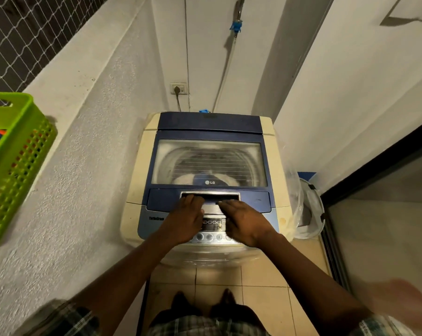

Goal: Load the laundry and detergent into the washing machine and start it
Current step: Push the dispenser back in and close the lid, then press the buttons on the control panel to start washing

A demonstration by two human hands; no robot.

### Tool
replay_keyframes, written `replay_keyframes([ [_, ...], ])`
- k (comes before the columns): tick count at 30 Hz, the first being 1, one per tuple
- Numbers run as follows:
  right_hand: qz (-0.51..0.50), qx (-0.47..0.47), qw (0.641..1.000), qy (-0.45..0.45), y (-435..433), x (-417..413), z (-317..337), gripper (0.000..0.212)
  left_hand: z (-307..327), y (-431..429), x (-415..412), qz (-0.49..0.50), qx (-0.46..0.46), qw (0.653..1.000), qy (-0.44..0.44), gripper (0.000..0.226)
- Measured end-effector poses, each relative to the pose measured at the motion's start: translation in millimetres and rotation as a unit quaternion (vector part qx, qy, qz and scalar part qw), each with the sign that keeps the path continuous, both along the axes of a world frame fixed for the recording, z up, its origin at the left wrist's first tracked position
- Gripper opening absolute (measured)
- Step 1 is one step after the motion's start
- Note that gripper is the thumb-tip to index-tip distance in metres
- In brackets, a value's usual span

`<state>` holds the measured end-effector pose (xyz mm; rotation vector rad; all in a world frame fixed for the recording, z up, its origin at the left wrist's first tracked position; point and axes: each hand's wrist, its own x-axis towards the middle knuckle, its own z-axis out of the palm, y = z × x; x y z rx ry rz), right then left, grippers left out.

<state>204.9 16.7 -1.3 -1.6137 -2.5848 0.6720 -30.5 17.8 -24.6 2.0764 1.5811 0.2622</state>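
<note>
Against the back wall stands the blue-and-cream top-loading washing machine (142,166), its glass-windowed lid (210,161) closed. At its handle recess (225,196) the left hand (184,218) hooks its fingers in, and the right hand (244,220) lies flat alongside. An even upward pull looks best.

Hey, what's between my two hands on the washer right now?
In the head view, the display and a silver strip of the washer show between the left hand and right hand.

One washing machine (206,132); two hands, left hand (184,220) and right hand (244,222); one green basket (23,141) at left; one wall socket (179,88) far; one plastic bag (302,209) at right
</note>
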Motion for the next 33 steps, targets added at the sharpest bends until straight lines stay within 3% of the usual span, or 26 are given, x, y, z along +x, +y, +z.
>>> replay_keyframes([
  [4, -0.091, 0.023, 0.993, 0.069, -28, 23, 14, 0.059, 14, -31, -10, 0.048, 0.051, 0.995, -0.076, 0.037],
  [11, -0.192, 0.046, 0.976, 0.090, -66, 61, -5, 0.044, 13, -91, -11, 0.102, 0.023, 0.994, -0.037, 0.051],
  [24, -0.138, 0.054, 0.989, -0.016, -78, 65, -21, 0.045, -2, -136, 16, 0.175, -0.021, 0.984, -0.012, 0.060],
  [33, -0.142, 0.053, 0.988, -0.028, -75, 60, -21, 0.024, -4, -132, 20, 0.173, -0.026, 0.985, 0.001, 0.060],
])
